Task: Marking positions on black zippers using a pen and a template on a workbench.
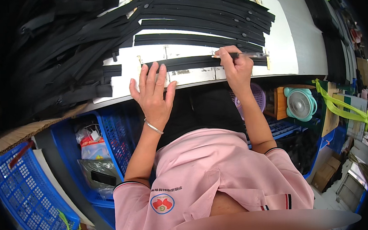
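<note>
A long black zipper strip [189, 63] lies left to right near the front edge of a white marked board [283, 35]. My left hand [152, 93] rests flat across the strip's left part, fingers spread and pressing on it. In my right hand [236, 68] is a pen [251, 55] with a clear barrel, pinched between thumb and fingers. The pen's tip points left and is at the strip's upper edge; whether it touches cannot be made out. Several more black zipper strips [199, 23] lie side by side beyond, with small dark sliders on some.
A loose heap of black strips [54, 59] covers the table's left side. Below the table edge are a blue crate [113, 136] with bags and a phone, another blue basket [24, 188], a purple basket [256, 98] and a turquoise fan [300, 104]. Yellow-green ribbon [343, 107] hangs at right.
</note>
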The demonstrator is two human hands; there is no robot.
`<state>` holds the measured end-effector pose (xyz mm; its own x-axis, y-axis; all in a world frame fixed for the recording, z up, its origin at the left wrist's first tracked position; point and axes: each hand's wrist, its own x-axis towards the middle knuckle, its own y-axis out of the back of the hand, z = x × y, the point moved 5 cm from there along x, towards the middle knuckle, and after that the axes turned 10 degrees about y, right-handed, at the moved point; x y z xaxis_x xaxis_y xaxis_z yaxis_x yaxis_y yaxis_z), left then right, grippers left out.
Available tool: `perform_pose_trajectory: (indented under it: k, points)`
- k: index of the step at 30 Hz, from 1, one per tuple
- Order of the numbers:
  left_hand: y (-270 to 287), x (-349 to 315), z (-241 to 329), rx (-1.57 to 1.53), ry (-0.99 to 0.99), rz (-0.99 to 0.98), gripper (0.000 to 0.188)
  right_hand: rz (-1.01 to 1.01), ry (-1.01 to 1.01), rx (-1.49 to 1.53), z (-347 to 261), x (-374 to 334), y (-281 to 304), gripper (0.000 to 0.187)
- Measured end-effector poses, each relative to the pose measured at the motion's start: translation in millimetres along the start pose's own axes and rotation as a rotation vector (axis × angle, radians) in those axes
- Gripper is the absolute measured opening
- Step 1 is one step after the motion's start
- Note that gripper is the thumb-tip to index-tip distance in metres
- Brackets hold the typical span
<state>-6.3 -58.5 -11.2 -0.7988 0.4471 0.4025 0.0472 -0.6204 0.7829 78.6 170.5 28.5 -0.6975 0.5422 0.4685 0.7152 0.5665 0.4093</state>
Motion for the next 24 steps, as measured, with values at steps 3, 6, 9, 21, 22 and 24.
perform_pose_trajectory:
  k: [3,6,9,21,22,24]
  points:
    - [1.5,1.1,1.8,0.004,0.003,-0.015,0.054,-0.011,0.006,0.016,6.7,-2.7,0.5,0.021]
    - [2.1,0.6,4.6,-0.010,0.030,-0.054,0.053,-0.001,0.001,0.035,11.3,-4.2,0.7,0.021]
    - [2.0,1.0,9.3,0.012,0.051,-0.077,0.051,0.023,0.005,0.054,12.8,-3.5,0.7,0.021]
    - [-0.8,21.7,57.9,-0.259,-0.035,-0.082,0.040,-0.014,0.046,-0.020,5.4,-1.0,-0.1,0.018]
    - [-6.0,26.2,68.6,-0.301,-0.060,-0.064,0.036,-0.009,0.042,-0.021,4.7,-0.3,0.3,0.016]
    - [-18.3,32.9,78.1,-0.346,-0.088,-0.046,0.033,-0.005,0.061,-0.018,7.5,-2.1,-1.3,0.016]
